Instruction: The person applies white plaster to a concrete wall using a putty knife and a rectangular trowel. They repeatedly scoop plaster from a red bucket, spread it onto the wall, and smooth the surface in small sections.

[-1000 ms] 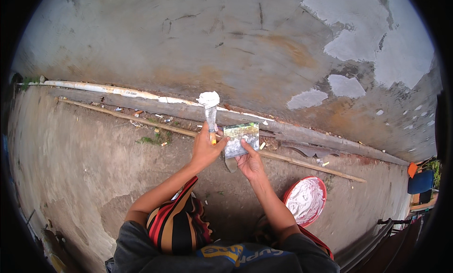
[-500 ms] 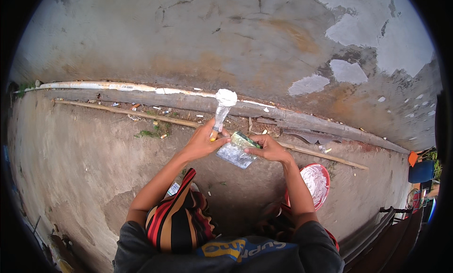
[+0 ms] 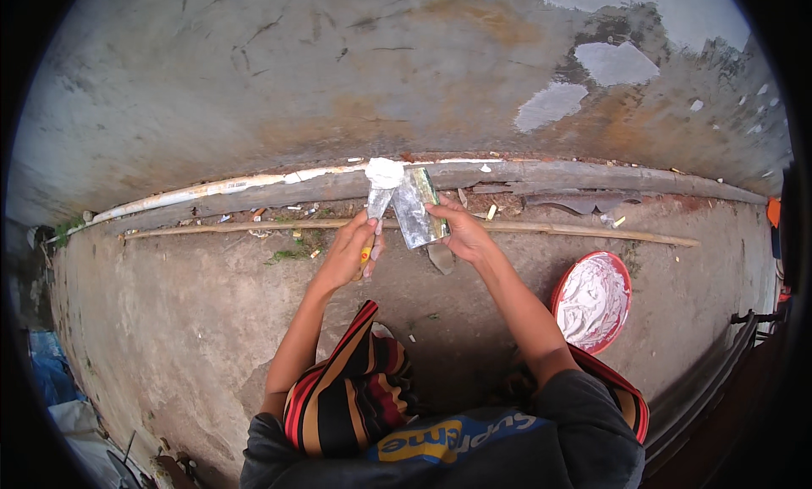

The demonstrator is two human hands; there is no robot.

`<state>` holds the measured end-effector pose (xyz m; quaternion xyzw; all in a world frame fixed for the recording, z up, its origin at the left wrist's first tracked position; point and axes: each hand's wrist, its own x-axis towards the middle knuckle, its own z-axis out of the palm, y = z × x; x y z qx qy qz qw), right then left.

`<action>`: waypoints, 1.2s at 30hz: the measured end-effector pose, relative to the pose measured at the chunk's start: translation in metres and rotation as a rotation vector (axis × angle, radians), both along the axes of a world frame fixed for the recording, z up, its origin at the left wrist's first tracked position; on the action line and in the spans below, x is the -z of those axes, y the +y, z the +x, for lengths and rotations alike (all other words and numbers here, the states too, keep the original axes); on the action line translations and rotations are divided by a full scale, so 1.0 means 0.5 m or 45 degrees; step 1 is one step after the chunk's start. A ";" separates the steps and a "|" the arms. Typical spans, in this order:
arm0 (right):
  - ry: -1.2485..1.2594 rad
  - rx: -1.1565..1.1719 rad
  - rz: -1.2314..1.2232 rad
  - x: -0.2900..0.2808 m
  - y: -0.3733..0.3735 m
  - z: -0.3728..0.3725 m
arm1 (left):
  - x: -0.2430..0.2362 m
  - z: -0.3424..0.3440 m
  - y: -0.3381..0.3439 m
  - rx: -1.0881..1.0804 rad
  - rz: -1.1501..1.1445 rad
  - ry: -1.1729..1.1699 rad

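Note:
My left hand [image 3: 345, 250] is wrapped round the yellow handle of a putty knife [image 3: 378, 205], its whitened blade pointing at the wall. A thick lump of white putty [image 3: 385, 173] sits on the blade's end. In my right hand [image 3: 461, 229], thumb on top, is a flat rectangular metal scraper [image 3: 415, 214] smeared grey-white, with a green strip along one long edge. The scraper stands tilted beside the knife, its upper corner close to the putty; whether they touch I cannot tell. To the right of my right forearm rests a red tub [image 3: 628, 290] holding white putty.
Ahead rises a grey wall [image 3: 296, 74] with pale patches at upper right. A white pipe [image 3: 228, 185] and a concrete ledge [image 3: 550, 174] run along its foot. A long wooden pole [image 3: 592, 229] lies on the ground among small litter. Blue sheeting [image 3: 51, 366] is at far left.
My right hand has turned the scraper more upright and brought it up beside the knife's blade. The view has shifted, so the tub appears farther right. Both tools stay held.

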<state>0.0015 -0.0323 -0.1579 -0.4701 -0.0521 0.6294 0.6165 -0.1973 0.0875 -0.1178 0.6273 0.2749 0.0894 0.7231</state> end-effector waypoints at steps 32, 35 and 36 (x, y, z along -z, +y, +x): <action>0.308 0.047 0.159 0.054 -0.006 -0.024 | 0.031 -0.005 0.010 -0.064 -0.201 -0.054; 0.307 0.113 0.106 0.058 -0.012 -0.016 | 0.028 -0.007 0.015 -0.037 -0.164 -0.030; 0.278 0.145 0.076 0.048 -0.013 -0.018 | 0.024 -0.006 0.015 -0.027 -0.133 -0.016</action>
